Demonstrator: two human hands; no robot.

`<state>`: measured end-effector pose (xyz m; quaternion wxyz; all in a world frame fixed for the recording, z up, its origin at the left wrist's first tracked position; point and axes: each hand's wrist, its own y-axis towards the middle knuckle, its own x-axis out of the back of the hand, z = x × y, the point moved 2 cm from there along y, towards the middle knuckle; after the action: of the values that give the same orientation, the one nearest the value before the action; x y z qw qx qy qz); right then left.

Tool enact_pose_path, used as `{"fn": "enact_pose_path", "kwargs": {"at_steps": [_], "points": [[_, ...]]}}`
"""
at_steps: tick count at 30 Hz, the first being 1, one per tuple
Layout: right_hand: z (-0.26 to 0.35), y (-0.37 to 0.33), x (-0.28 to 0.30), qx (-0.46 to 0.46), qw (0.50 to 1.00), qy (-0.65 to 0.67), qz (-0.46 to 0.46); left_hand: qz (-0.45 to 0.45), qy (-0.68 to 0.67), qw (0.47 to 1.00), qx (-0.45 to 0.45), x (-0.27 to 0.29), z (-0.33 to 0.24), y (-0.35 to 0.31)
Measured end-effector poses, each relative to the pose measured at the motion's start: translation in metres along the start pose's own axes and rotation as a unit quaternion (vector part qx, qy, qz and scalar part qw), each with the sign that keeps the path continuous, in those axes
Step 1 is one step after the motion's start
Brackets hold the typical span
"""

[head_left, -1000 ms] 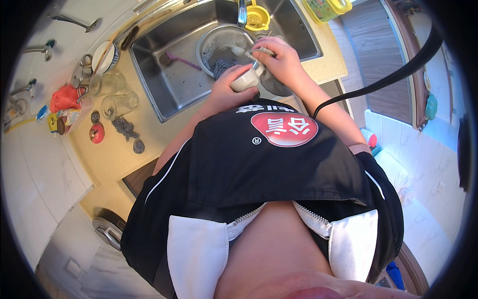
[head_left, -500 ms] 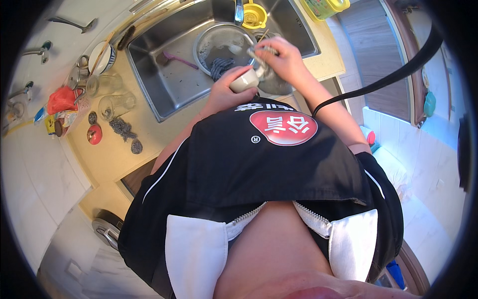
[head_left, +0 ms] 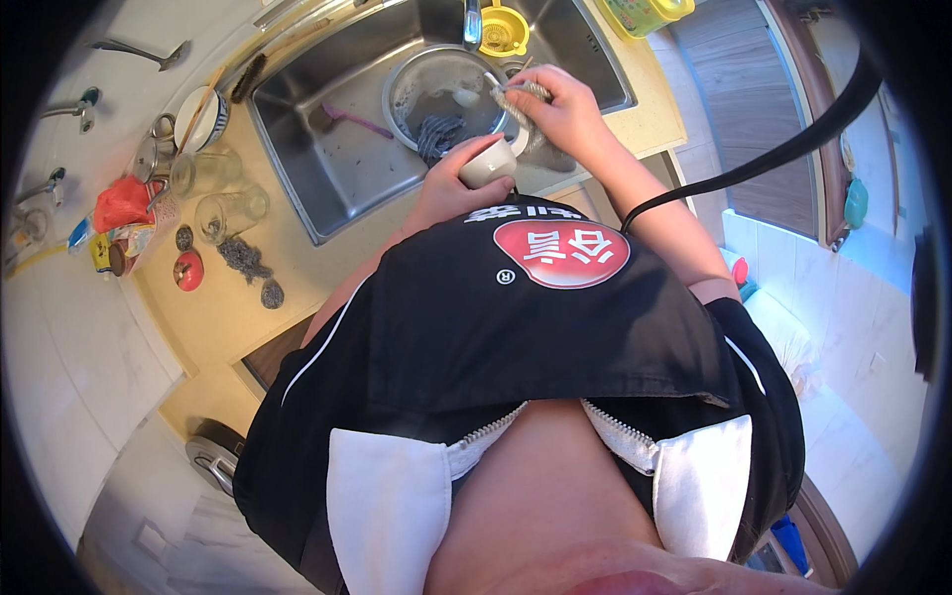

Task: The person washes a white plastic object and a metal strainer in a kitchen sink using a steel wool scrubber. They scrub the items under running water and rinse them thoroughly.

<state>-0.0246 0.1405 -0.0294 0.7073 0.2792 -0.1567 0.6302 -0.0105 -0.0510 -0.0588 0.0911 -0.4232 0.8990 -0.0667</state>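
Observation:
My left hand (head_left: 451, 178) is wrapped around a small white cup (head_left: 488, 164), held over the sink's near edge. Pinched in my right hand (head_left: 563, 104) is a pale, ribbed piece (head_left: 508, 97) that looks like a cloth; its exact kind is unclear. It hangs just beyond the cup, apart from its rim. Behind both hands a round metal basin (head_left: 397, 84) of cloudy water stands in the steel sink (head_left: 297, 109). A dark grey scrubbing cloth (head_left: 439, 134) lies at the basin's near side, close to my left fingers.
A purple-handled brush (head_left: 357, 121) lies in the sink, left of the basin. The faucet (head_left: 472, 25) and a yellow strainer (head_left: 504, 35) are at the far side. Glass jars (head_left: 233, 213), steel-wool pads (head_left: 241, 256) and a red round thing (head_left: 187, 270) sit on the left counter.
My right hand has drawn up and away from the cup with the pale piece. My left hand keeps the cup in nearly the same place, its opening tilted slightly differently.

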Motion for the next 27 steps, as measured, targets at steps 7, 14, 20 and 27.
{"fn": "enact_pose_path", "kwargs": {"at_steps": [7, 14, 20, 27], "points": [[0.003, -0.035, -0.01, -0.007, 0.997, 0.033, 0.075, -0.049, -0.037, 0.998, 0.018, 0.006, 0.015, -0.001], [0.003, 0.022, 0.0, 0.026, 0.999, 0.002, 0.027, -0.002, 0.089, 0.99, -0.112, -0.002, 0.014, 0.006], [-0.006, -0.017, -0.014, -0.028, 0.998, 0.033, 0.052, -0.044, 0.023, 0.998, -0.048, 0.005, 0.024, -0.001], [-0.009, 0.008, -0.001, 0.033, 0.999, -0.021, -0.021, 0.003, 0.085, 0.989, -0.119, -0.003, 0.02, 0.007]]}}
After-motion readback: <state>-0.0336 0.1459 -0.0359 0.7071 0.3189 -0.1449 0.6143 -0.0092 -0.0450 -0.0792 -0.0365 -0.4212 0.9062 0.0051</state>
